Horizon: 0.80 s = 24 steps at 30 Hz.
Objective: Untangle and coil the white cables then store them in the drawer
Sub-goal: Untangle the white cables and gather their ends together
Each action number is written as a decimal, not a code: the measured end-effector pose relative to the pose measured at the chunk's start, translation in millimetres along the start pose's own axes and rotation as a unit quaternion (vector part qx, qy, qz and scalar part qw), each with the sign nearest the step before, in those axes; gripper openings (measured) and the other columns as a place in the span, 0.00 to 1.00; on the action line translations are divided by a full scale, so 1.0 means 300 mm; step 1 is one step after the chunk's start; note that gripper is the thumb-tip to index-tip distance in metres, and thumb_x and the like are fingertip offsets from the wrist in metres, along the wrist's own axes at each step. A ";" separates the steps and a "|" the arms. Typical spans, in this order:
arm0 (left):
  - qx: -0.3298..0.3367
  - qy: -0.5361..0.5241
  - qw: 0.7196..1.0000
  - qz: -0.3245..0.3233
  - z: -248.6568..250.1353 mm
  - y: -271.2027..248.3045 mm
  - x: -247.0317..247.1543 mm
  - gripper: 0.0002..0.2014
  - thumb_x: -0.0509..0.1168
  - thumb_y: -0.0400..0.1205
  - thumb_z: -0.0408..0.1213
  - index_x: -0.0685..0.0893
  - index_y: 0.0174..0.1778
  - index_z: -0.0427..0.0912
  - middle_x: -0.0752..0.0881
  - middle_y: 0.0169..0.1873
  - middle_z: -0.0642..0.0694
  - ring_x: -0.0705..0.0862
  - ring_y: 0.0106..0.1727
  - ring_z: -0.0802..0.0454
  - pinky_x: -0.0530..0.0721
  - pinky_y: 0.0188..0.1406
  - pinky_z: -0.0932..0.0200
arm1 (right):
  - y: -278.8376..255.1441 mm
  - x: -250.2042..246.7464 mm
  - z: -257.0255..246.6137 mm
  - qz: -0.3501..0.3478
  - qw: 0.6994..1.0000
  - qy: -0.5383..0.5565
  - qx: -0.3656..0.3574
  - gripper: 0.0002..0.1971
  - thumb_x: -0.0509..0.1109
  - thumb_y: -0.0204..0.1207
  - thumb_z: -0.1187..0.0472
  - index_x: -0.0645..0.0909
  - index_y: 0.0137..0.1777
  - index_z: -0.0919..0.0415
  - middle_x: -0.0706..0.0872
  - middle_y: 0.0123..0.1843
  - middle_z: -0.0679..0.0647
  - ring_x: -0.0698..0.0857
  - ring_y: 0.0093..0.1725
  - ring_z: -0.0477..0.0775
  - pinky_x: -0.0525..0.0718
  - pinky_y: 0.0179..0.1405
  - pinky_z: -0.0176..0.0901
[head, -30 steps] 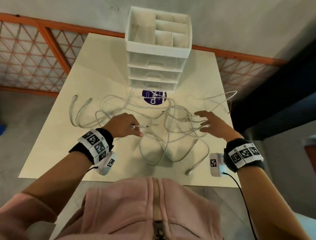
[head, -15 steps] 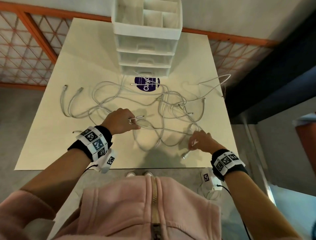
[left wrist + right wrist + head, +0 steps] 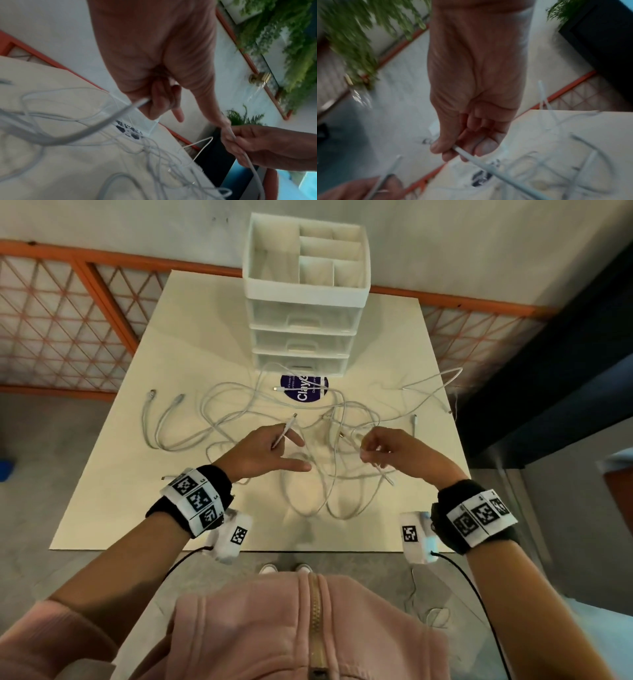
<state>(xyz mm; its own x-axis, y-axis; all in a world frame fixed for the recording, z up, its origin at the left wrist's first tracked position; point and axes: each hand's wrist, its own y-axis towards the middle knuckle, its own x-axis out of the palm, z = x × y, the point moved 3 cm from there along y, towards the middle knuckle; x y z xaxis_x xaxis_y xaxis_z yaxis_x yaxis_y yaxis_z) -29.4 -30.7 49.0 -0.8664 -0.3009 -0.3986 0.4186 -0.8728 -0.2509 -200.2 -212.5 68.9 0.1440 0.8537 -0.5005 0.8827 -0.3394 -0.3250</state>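
Observation:
Several white cables (image 3: 239,409) lie tangled across the cream table (image 3: 113,491) in front of a white drawer unit (image 3: 303,323) whose drawers are closed. My left hand (image 3: 274,450) is raised over the tangle and holds one cable end (image 3: 286,433) in its curled fingers, with the index finger and thumb stretched out; the left wrist view shows the cable (image 3: 120,112) leaving the fist. My right hand (image 3: 380,450) pinches another stretch of white cable (image 3: 471,157) between thumb and fingers, and it hangs down toward the table.
A purple round sticker (image 3: 303,392) lies under the cables before the drawer unit, whose top is an open divided tray (image 3: 308,258). An orange lattice railing (image 3: 61,313) runs behind and left of the table. The near table edge is by my pink jacket (image 3: 308,628).
My right hand went from the far tangle to the near table edge, pinched a cable and lifted it toward the middle. My left hand rose with its cable end.

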 end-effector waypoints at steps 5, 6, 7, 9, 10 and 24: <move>0.041 -0.108 0.993 0.002 0.087 -0.005 -0.004 0.13 0.68 0.75 0.56 0.81 0.44 0.50 0.66 0.33 0.42 0.67 0.33 0.51 0.72 0.33 0.63 | 0.080 0.055 -0.192 0.043 0.991 0.097 -0.077 0.08 0.73 0.74 0.68 0.77 0.42 0.57 0.80 0.35 0.52 0.79 0.31 0.48 0.80 0.32 0.34; 0.044 -0.116 0.992 0.008 0.094 -0.004 -0.001 0.15 0.66 0.74 0.59 0.80 0.45 0.51 0.68 0.35 0.43 0.69 0.33 0.54 0.74 0.34 0.64 | 0.090 0.069 -0.209 0.044 0.990 0.107 -0.085 0.08 0.74 0.74 0.68 0.77 0.42 0.57 0.80 0.34 0.52 0.80 0.31 0.49 0.80 0.32 0.35; 0.047 -0.127 0.991 0.018 0.101 -0.003 -0.003 0.17 0.64 0.75 0.59 0.79 0.46 0.50 0.69 0.35 0.45 0.70 0.31 0.58 0.74 0.35 0.63 | 0.100 0.082 -0.226 0.042 0.988 0.114 -0.091 0.08 0.74 0.73 0.69 0.77 0.42 0.58 0.81 0.34 0.51 0.80 0.30 0.49 0.81 0.32 0.35; 0.050 -0.157 0.986 0.034 0.110 0.004 0.005 0.17 0.61 0.79 0.56 0.77 0.49 0.44 0.71 0.32 0.55 0.71 0.27 0.65 0.73 0.36 0.63 | 0.112 0.100 -0.244 0.043 0.986 0.128 -0.096 0.10 0.75 0.71 0.70 0.76 0.41 0.60 0.82 0.33 0.52 0.80 0.31 0.51 0.81 0.32 0.36; 0.052 -0.171 0.983 0.044 0.113 0.010 0.006 0.16 0.60 0.82 0.53 0.76 0.49 0.43 0.71 0.32 0.56 0.71 0.26 0.65 0.73 0.35 0.63 | 0.120 0.107 -0.253 0.044 0.985 0.134 -0.101 0.11 0.76 0.70 0.71 0.76 0.40 0.61 0.82 0.33 0.54 0.80 0.32 0.54 0.81 0.33 0.37; 0.144 -0.318 0.935 0.057 0.298 -0.008 -0.054 0.21 0.44 0.88 0.49 0.70 0.34 0.43 0.76 0.28 0.44 0.81 0.31 0.49 0.81 0.34 0.61 | 0.166 0.215 -0.330 -0.083 0.992 0.002 -0.093 0.23 0.76 0.73 0.59 0.77 0.67 0.58 0.81 0.50 0.39 0.82 0.54 0.38 0.80 0.56 0.26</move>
<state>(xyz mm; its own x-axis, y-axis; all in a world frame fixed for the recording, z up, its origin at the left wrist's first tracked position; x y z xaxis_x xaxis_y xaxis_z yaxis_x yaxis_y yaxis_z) -40.7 -58.0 134.9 -0.8457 -0.4859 0.2206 0.5066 -0.8610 0.0456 -102.8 -135.2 100.1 -0.0096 0.8937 -0.4486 0.9617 -0.1147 -0.2491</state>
